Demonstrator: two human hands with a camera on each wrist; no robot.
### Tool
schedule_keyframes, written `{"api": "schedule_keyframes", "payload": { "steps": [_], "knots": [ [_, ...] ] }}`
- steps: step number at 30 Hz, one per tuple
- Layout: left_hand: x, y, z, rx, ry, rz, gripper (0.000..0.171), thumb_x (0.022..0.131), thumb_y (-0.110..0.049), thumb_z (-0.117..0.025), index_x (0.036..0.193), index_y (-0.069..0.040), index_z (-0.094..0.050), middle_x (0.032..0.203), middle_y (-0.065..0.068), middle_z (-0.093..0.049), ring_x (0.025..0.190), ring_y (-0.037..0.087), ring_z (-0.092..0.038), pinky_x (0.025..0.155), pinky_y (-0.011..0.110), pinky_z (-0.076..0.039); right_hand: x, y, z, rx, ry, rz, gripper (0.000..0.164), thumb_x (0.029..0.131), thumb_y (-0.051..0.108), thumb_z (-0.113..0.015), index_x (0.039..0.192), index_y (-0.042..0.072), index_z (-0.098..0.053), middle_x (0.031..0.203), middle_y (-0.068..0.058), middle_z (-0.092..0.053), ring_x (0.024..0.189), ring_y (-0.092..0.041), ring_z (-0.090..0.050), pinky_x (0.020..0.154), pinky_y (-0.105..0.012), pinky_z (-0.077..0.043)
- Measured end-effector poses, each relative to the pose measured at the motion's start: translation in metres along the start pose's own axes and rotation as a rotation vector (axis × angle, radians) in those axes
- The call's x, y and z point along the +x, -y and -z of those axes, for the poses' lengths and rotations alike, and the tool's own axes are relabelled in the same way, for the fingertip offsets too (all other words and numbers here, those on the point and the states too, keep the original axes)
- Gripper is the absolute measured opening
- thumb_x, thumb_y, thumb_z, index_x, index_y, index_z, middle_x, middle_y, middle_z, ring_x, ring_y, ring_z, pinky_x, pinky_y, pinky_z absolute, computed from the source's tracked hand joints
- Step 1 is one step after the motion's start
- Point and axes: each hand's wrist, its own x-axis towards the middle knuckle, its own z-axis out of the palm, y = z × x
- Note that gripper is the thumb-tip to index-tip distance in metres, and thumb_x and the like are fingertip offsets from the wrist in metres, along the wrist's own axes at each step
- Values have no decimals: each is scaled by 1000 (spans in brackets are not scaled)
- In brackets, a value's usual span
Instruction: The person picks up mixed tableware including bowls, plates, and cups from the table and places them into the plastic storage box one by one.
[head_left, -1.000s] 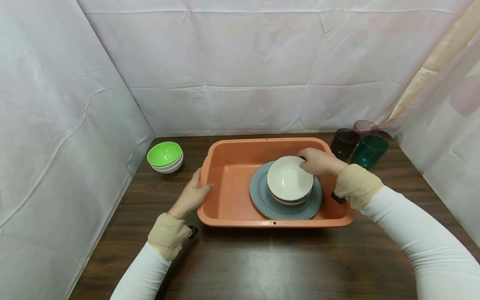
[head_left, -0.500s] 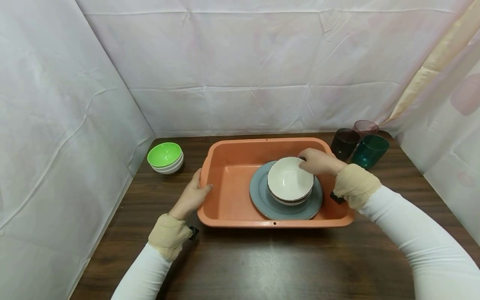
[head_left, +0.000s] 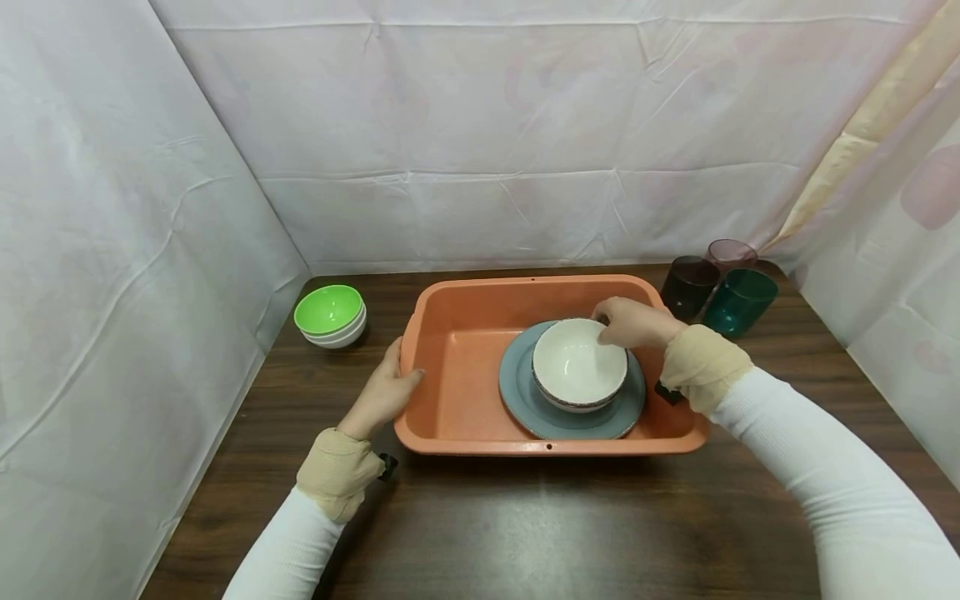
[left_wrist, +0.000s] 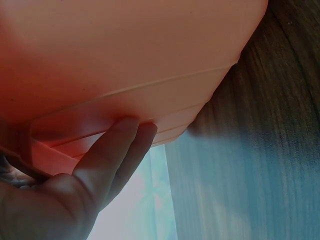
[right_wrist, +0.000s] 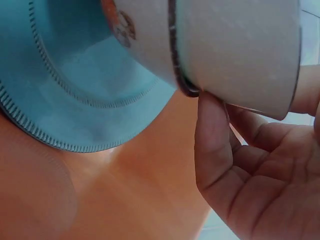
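An orange plastic basin (head_left: 468,383) sits on the table, and my left hand (head_left: 382,396) holds its left rim. The thumb lies over the rim and the fingers (left_wrist: 112,150) touch the outer wall. Inside, at the right, a blue-grey plate (head_left: 519,392) bears a white bowl (head_left: 577,362) with a dark rim. My right hand (head_left: 637,323) pinches this bowl at its right rim. In the right wrist view the bowl (right_wrist: 240,50) stands nested in a lower bowl (right_wrist: 150,35) with a brown motif, and a fingertip touches near the lower bowl's rim.
Stacked bowls, a green bowl (head_left: 327,309) on top of white ones (head_left: 341,335), stand left of the basin. A dark cup (head_left: 687,287), a teal cup (head_left: 739,304) and a pinkish cup (head_left: 731,254) stand close behind its right end. White curtains (head_left: 480,133) enclose the table (head_left: 480,533).
The right hand and the upper white bowl have shifted very slightly left and nearer, and less of the lower bowl's rim shows. The left hand and basin stay in place.
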Motion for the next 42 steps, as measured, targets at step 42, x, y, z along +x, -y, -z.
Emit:
{"api": "schedule_keyframes", "payload": {
  "steps": [42],
  "knots": [
    [-1, 3, -3, -9, -34, -40, 69, 106, -4, -46, 165, 6, -12, 162, 34, -35, 142, 46, -47, 119, 58, -41, -29, 9, 30, 66, -163, -33, 36, 105, 34, -63, 123, 2, -61, 119, -18, -64, 102, -33, -59, 83, -46, -51]
  ]
}}
